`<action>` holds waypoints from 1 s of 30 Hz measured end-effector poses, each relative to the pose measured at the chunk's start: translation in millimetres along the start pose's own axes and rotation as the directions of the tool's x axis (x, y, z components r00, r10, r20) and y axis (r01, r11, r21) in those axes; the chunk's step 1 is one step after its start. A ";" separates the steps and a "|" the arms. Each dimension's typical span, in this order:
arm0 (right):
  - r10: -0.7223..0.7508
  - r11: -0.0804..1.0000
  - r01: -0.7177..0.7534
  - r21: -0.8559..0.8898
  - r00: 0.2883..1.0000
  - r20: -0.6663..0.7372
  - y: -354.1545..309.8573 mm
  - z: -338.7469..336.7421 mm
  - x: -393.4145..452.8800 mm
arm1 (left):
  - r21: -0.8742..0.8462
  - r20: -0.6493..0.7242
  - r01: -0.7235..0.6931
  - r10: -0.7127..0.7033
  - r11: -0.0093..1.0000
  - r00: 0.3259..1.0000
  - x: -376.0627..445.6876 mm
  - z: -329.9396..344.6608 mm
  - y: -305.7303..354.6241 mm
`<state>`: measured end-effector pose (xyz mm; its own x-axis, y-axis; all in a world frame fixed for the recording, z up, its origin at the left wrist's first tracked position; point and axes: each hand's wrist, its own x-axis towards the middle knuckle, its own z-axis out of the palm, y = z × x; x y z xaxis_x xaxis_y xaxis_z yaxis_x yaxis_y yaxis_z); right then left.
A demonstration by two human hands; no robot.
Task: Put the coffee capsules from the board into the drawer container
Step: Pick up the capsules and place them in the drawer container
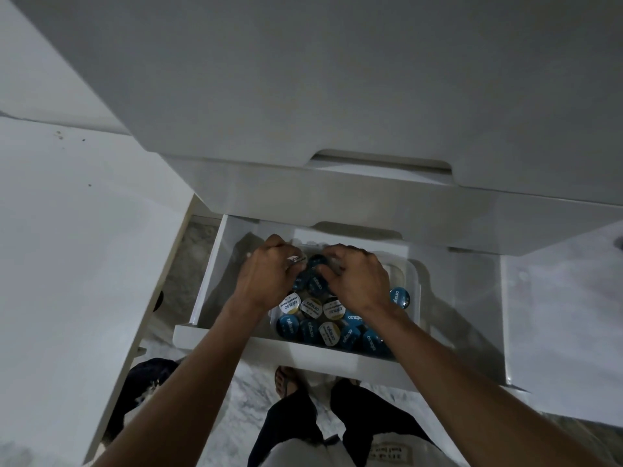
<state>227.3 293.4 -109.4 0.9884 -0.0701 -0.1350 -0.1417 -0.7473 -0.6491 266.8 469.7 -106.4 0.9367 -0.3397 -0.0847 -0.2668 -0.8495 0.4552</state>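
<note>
A white drawer (236, 342) is pulled out below the counter. Inside it sits a clear plastic container (409, 274) filled with several coffee capsules (312, 306), some with blue lids, some with white and gold lids. Both my hands are over the far half of the container. My left hand (266, 274) has its fingers curled around a capsule with a white lid. My right hand (359, 279) curls its fingers over blue capsules in the pile; whether it grips one I cannot tell. The board is not in view.
The white counter top (303, 79) overhangs the drawer from above. A closed white cabinet front (556, 315) stands to the right and a white panel (77, 247) to the left. My legs and a sandalled foot (286, 382) are on the marbled floor below the drawer.
</note>
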 end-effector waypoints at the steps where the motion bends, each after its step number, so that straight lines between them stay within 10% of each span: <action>1: 0.018 0.999 -0.018 0.033 1.000 -0.003 0.7 0.5 -0.3 | -0.010 -0.009 0.001 -0.001 1.000 1.000 -0.9 -0.3 0.3; 30: 0.157 0.944 -0.024 0.330 0.910 -0.384 88.3 -143.3 -169.8 | -0.354 -0.134 -0.254 0.219 0.900 0.966 -67.4 30.1 207.8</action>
<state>54.9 144.6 -36.5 0.8985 -0.4345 0.0624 -0.1755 -0.4858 -0.8563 141.4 304.0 -32.8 0.8770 -0.4605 0.1370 -0.3976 -0.5356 0.7450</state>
